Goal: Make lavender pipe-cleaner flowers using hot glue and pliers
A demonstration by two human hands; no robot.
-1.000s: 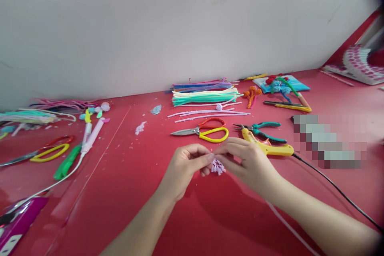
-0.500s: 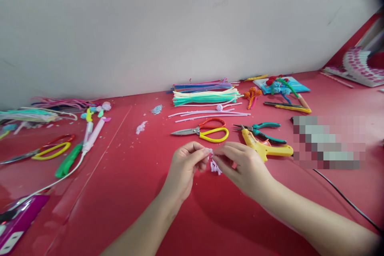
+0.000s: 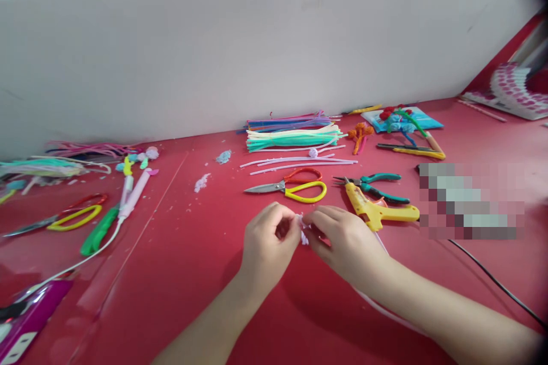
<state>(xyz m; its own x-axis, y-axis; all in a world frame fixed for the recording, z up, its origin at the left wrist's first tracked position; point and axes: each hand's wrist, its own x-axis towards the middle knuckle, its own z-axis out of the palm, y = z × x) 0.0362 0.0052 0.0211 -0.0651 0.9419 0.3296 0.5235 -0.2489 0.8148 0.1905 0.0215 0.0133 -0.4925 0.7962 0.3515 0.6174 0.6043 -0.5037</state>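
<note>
My left hand (image 3: 272,239) and my right hand (image 3: 345,239) meet in front of the scissors, both with fingers pinched. Between their fingertips is a small part of a pale lilac pipe cleaner (image 3: 301,220), mostly covered by the fingers. Short lilac pieces (image 3: 304,238) show just below the fingertips, partly hidden by my right hand. A thin pale strand (image 3: 387,311) runs out under my right forearm. Beyond the hands lie scissors (image 3: 285,185) with red and yellow handles, teal-handled pliers (image 3: 377,183) and a yellow glue gun (image 3: 377,211).
Bundled pipe cleaners (image 3: 295,138) and loose lilac ones (image 3: 299,163) lie near the white partition (image 3: 257,51). At left are more scissors (image 3: 72,218), a pink glue gun (image 3: 136,193) and a purple power strip (image 3: 36,313). A black cable (image 3: 492,279) crosses the right side.
My left hand has turned, its fingers now curled into a ring around the pinch. My right hand has shifted slightly, covering more of the short lilac pieces. The strand under my right forearm shows more.
</note>
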